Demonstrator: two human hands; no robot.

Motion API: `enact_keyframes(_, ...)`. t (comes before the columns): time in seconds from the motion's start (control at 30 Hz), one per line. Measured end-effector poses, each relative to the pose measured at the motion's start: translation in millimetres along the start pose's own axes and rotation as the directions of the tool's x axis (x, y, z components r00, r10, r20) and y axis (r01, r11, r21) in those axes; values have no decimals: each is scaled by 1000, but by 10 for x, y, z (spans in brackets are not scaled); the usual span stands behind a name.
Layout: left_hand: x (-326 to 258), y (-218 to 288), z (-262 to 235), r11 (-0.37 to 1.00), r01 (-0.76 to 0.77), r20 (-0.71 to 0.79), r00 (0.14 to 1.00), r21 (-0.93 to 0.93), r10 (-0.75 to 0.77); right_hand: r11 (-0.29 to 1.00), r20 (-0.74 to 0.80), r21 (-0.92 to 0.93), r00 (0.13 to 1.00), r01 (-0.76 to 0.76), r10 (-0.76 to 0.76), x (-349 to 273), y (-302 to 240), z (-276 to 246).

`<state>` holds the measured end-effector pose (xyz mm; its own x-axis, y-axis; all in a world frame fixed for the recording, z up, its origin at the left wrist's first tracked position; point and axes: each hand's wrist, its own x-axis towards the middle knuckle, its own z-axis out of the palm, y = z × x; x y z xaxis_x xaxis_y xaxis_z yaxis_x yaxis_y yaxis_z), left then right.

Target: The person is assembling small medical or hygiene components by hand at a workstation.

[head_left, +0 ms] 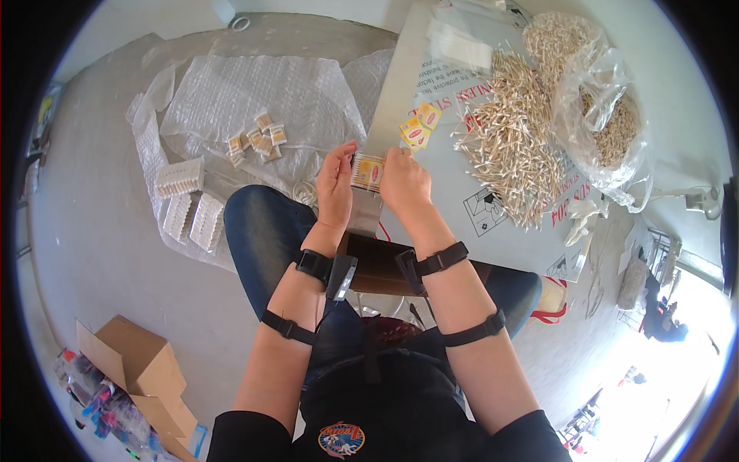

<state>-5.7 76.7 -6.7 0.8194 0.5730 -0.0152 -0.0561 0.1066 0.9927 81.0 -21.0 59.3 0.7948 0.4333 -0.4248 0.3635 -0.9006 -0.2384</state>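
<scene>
Between my two hands, over the near left edge of the metal-topped table (454,212), is a small flat pack of cotton swabs (367,172) with a yellow label across it. My left hand (336,186) holds the pack's left end, its fingers fairly straight. My right hand (406,182) is closed on the right end, fingers curled, hiding that part. Just beyond the right hand lie several loose yellow label cards (420,126). To their right spreads a big heap of loose cotton swabs (514,137).
Several labelled swab packs (262,140) lie on bubble wrap (254,88) on the floor at left, near white stacked packs (206,221). A clear plastic bag (604,127) of swabs sits at the table's right. An open cardboard box (142,369) stands lower left.
</scene>
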Motion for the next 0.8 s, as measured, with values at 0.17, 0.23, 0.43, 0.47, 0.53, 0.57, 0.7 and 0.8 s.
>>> enact_keyframes(0.17, 49, 81, 48, 990, 31, -10, 999, -138, -33, 759, -434, 621, 892, 196, 125, -68, 248, 251)
enact_keyframes(0.23, 88, 95, 60, 987, 36, 11, 999, -156, -35, 680, -509, 666, 853, 308, 112, -56, 250, 449)
enact_keyframes(0.43, 111, 87, 44, 932, 135, 64, 991, -336, -121, 704, -645, 512, 761, 492, -63, -171, 28, 638)
enact_keyframes(0.47, 118, 79, 48, 908, 157, 68, 988, -387, -142, 712, -649, 501, 758, 492, -66, -168, -9, 642)
enact_keyframes(0.53, 130, 64, 48, 895, 161, 77, 987, -415, -142, 709, -619, 525, 783, 471, -62, -182, -71, 665)
enact_keyframes(0.57, 131, 55, 44, 880, 165, 83, 986, -445, -142, 709, -618, 528, 784, 467, -56, -189, -103, 686)
enact_keyframes(0.7, 137, 96, 40, 840, 199, 88, 980, -504, -179, 833, -578, 343, 796, 433, -176, -183, -71, 714)
enact_keyframes(0.8, 139, 84, 45, 840, 225, 97, 974, -494, -204, 729, -575, 524, 814, 441, -78, -187, -25, 650)
